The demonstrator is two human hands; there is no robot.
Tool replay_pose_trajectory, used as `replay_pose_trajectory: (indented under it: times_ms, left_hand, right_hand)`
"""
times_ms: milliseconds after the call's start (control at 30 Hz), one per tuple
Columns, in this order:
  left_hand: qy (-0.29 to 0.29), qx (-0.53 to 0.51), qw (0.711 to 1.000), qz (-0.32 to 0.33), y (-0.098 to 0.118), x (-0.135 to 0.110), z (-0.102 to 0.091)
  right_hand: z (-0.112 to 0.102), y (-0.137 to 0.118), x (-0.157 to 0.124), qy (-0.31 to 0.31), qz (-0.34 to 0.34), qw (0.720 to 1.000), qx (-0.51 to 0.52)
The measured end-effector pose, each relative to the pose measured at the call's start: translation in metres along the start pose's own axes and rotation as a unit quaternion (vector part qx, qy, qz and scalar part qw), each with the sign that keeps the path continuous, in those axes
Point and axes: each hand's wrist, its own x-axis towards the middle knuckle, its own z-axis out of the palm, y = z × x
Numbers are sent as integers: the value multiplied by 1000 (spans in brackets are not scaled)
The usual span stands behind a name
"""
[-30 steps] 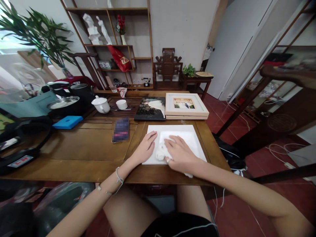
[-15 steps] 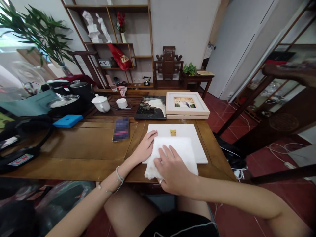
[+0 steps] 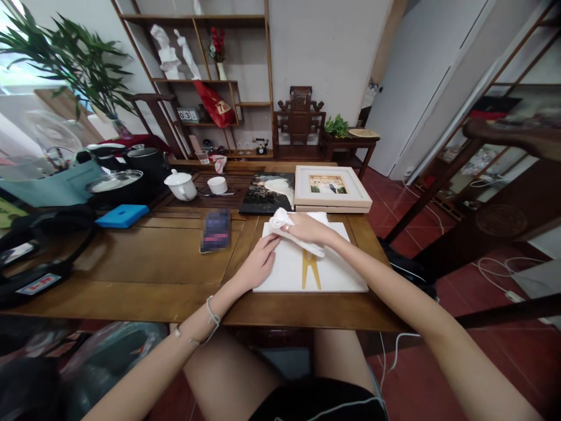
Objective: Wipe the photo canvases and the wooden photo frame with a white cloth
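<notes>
Resting left hand (image 3: 262, 263), grasping nothing, on left edge of board (image 3: 284, 273), near counter's (image 3: 280, 313) front right corner. Clutching cloth (image 3: 277, 220) in right hand (image 3: 305, 227) at board's far edge, hiding top of yellow piece (image 3: 311, 270). Wiping board, likely; calling next for steady board, flatter cloth.

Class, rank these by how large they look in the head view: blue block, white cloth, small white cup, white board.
1. White board, partly covered
2. White cloth, bunched and partly hidden
3. Blue block
4. Small white cup
</notes>
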Motion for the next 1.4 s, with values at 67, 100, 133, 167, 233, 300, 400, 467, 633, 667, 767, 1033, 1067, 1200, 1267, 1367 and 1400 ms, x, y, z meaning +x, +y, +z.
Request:
replay_pose_trajectory:
  times_ms: [67,100,133,167,233,300,400,467,633,667,767,1033,1067,1200,1267,1367,1400]
  left_hand:
    - [-1,-3,1000,-2,-1,0,0]
    - [-1,-4,1000,-3,-1,0,0]
    - [-1,-5,1000,-3,-1,0,0]
    - [-1,-4,1000,-3,-1,0,0]
    - [-3,0,1000,-3,-1,0,0]
    - [-5,3,1000,-3,-1,0,0]
    - [-6,3,1000,-3,-2,-1,0]
    - [-8,3,1000,-5,-2,-1,-1]
    - [-7,-2,1000,-9,-1,-2,-2]
    - [-7,-1,1000,-8,-1,-2,-2]
    - [-7,2,1000,-10,-2,-2,-1]
    - [-2,6,1000,-4,-4,-2,1]
    - [-3,6,1000,-4,-4,-2,1]
    - [-8,8,1000,-9,-2,-2,0]
    - [-8,8,1000,-10,-2,-2,0]
    - [-7,7,1000,-3,-3,-3,0]
    - [-8,6,1000,-2,-4,-3,0]
  right_hand:
    - [1,-1,13,-11,-11,1000,13]
    - [4,0,18,-12,-14,1000,11]
    - [7,1,23,-12,-18,1000,9]
    - [11,3,27,-8,-19,1000,5]
    - [18,10,31,6,-16,1000,-11]
    - [24,22,27,24,-8,999,-31]
    - [26,43,9,48,11,997,-58]
    - [23,56,-8,61,19,996,-68]
    - [19,79,-48,129,24,989,-62]
    - [20,82,-54,146,21,987,-58]
    - [27,82,-71,160,2,985,-61]
    - [47,37,-154,65,-90,985,-135]
    - [44,30,-163,49,-110,983,-137]
    - [27,21,-170,24,-125,985,-118]
    - [22,29,-158,38,-110,988,-101]
    - [17,51,-130,49,-94,991,-85]
    - [16,60,-120,49,-87,992,-82]
